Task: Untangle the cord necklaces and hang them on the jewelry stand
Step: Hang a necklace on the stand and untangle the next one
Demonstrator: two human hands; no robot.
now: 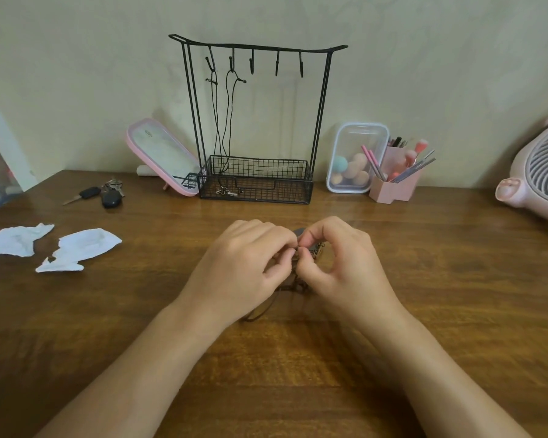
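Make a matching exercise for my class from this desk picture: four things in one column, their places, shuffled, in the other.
Things
1. keys
2. torn paper
3. pink fan
4. sponge box

Places
A. far right of the table
B. just right of the jewelry stand
C. just left of the pink mirror
D. near the table's left edge, closer to the person than the mirror

Pairs: 1-C, 2-D, 3-A, 4-B

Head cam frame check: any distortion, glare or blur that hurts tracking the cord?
Head view: wide-angle warp leans edge items inward, such as the fan; light is soft, with a faint sheen on the table before the jewelry stand; the brown cord, pinched by left hand and right hand, blends into the wood.
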